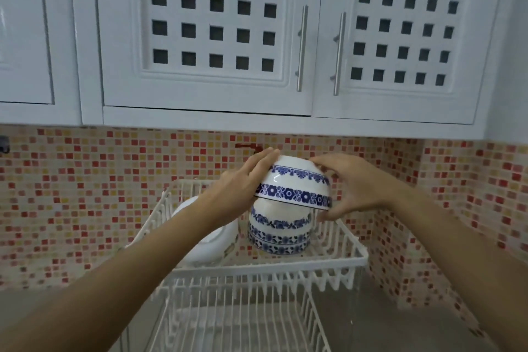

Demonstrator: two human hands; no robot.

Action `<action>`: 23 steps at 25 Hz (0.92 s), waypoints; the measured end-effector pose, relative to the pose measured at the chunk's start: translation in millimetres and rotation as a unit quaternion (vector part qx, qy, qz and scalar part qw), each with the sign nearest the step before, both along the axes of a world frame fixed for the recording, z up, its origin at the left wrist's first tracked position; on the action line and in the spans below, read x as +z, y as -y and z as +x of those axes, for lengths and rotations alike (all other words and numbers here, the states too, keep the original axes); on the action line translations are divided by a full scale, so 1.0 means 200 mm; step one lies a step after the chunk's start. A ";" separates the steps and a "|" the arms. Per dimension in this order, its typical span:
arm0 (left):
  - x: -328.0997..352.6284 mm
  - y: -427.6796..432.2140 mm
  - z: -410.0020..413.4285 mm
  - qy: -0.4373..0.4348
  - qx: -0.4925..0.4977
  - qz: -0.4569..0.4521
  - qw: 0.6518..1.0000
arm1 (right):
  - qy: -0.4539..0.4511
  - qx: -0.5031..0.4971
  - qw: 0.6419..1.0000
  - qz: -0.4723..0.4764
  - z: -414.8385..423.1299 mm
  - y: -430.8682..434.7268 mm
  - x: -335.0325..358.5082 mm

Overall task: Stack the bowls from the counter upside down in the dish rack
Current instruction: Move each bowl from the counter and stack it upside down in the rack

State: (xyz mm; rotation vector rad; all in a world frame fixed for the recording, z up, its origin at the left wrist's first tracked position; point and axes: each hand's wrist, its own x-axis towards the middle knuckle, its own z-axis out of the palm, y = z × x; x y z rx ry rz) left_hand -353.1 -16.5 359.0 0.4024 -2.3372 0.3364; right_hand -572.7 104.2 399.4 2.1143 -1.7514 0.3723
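A white bowl with blue flower bands (294, 184) is held upside down, slightly tilted, between both hands. My left hand (243, 188) presses its left side and my right hand (354, 186) grips its right side and rim. It hovers just over a stack of upside-down blue-and-white bowls (280, 233) standing in the upper tier of the white wire dish rack (337, 258). Whether the held bowl touches the stack I cannot tell.
A plain white dish (211, 246) leans in the rack left of the stack, partly behind my left forearm. The rack's lower tier (243, 317) is in front. White wall cabinets (217, 37) hang overhead, above a mosaic tile wall (85, 194).
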 end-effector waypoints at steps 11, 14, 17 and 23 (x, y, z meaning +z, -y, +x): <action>-0.18 0.06 -0.10 0.116 -0.009 0.215 0.970 | -0.058 0.112 0.985 -0.119 -0.16 0.19 -0.39; -0.25 0.06 -0.14 0.101 -0.006 0.203 0.974 | 0.024 0.086 0.994 -0.056 -0.19 0.19 -0.43; -0.31 0.07 -0.17 0.102 0.011 0.184 0.978 | 0.105 0.028 0.993 0.050 -0.21 0.20 -0.45; -0.38 0.11 -0.19 0.102 0.027 0.155 0.982 | 0.181 0.044 0.980 0.075 -0.18 0.23 -0.48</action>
